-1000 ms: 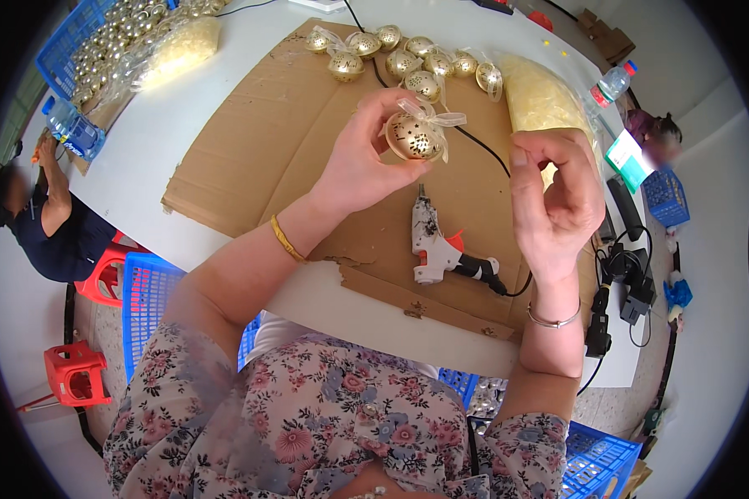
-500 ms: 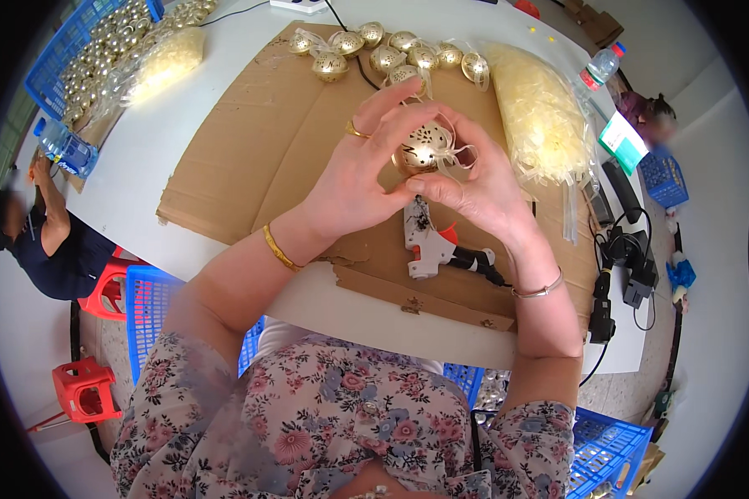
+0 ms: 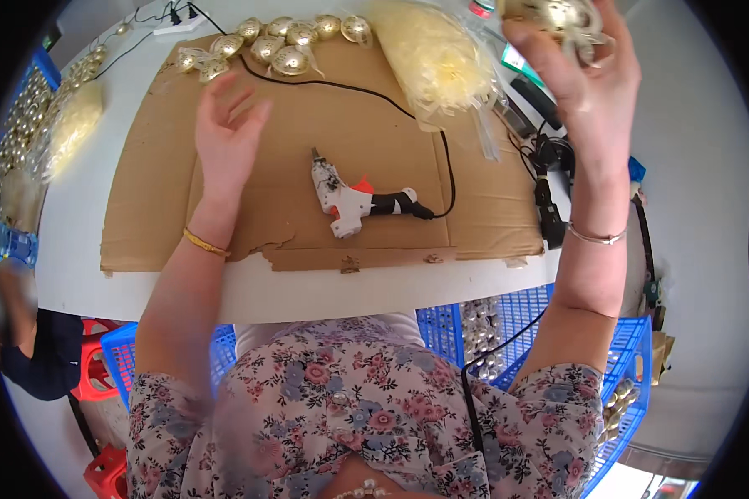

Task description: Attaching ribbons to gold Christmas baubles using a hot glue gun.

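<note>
High at the right, my right hand (image 3: 589,87) grips a gold openwork ball ornament (image 3: 562,15) with a sheer ribbon loop; the frame's upper edge cuts it off in part. My left hand (image 3: 227,137) is over the cardboard, holding nothing, its fingers apart and a little blurred. Between my arms lies a white glue gun (image 3: 341,202) with an orange trigger and black handle, untouched. Just beyond my left hand, several similar ball ornaments (image 3: 290,60) with ribbons rest close together on the far part of the cardboard sheet (image 3: 275,179).
A clear bag of cream ribbons (image 3: 445,71) lies at the far right of the cardboard. The black cord (image 3: 451,166) curves from the glue gun. Black adapters (image 3: 549,212) stand at the right. Blue crates (image 3: 595,399) sit below the table. A person's arm (image 3: 25,333) shows at left.
My hands have parted. The right hand has carried the ball ornament up and to the right; the left has let go and moved left. The whole view has shifted to the right.
</note>
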A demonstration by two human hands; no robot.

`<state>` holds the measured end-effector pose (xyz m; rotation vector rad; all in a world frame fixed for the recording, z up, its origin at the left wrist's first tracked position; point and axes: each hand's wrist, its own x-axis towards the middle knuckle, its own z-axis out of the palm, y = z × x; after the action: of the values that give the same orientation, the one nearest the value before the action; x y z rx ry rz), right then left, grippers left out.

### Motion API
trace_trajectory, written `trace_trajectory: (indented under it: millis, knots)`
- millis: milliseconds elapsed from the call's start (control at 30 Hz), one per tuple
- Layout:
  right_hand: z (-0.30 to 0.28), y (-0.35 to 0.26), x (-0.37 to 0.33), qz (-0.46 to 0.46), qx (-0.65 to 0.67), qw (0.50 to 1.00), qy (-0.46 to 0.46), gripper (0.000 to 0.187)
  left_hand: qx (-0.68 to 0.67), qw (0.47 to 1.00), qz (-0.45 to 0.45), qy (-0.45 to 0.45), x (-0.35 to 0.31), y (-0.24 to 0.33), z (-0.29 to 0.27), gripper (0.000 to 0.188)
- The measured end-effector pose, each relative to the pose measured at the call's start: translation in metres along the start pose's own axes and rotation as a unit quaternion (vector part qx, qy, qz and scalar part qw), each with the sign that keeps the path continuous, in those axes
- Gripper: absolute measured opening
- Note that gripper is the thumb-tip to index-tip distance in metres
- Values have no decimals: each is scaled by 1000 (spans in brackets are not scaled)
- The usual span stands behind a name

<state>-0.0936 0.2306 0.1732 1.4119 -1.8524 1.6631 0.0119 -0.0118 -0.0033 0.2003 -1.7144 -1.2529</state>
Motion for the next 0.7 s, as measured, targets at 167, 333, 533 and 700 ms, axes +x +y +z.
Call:
trace_trajectory:
  millis: [167, 333, 533, 700]
  knots:
    - [-118, -3, -59, -36, -123, 969, 210, 52, -143, 968, -192, 82, 11, -26, -6, 22]
    - [-196, 38, -209, 43, -12, 836, 546, 31, -135, 968, -197, 80, 8, -33, -2, 19]
    - [-165, 127, -451, 407, -14, 597, 691, 18, -126, 961, -238, 54, 8, -43, -2, 20]
    - [-152, 153, -553, 598, 20, 455, 659, 23, -90, 963, -253, 12, 6, -53, -5, 18]
